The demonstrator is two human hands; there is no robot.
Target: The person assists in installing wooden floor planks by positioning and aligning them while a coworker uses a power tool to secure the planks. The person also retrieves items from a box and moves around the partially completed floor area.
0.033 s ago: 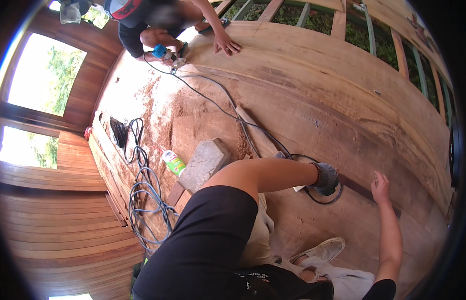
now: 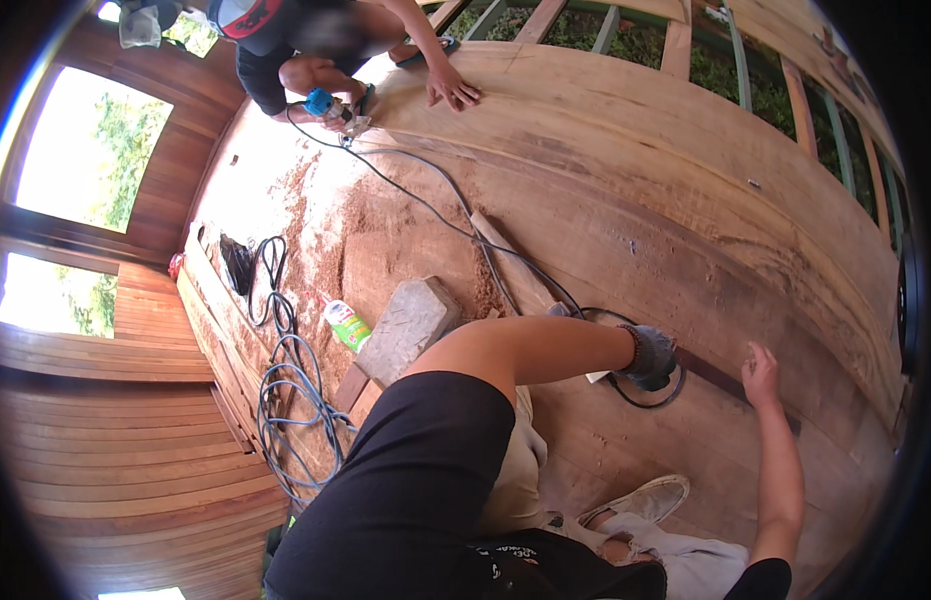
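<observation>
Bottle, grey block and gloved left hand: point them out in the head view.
Bottle (image 2: pixel 348 326): head view, middle of its side.
Grey block (image 2: pixel 412 318): head view, broad upper face.
Left hand (image 2: pixel 651 358): head view, back of the glove.

gloved left hand (image 2: pixel 650 358) beside cable (image 2: pixel 643 405)

Can't see fingertips of gloved left hand (image 2: pixel 651 358), so can't tell grip. Can't resolve fingers of right hand (image 2: pixel 761 377) one by one, too small. Can't identify white piece (image 2: pixel 597 377), mostly hidden under left wrist. Can't follow black cable loop (image 2: pixel 646 406) behind glove. Can't see near corner of grey block (image 2: pixel 411 320), covered by left arm. Can't make out blurred face of co-worker (image 2: pixel 261 78). Can't name tiny item (image 2: pixel 754 184) on plank (image 2: pixel 606 130).
</observation>
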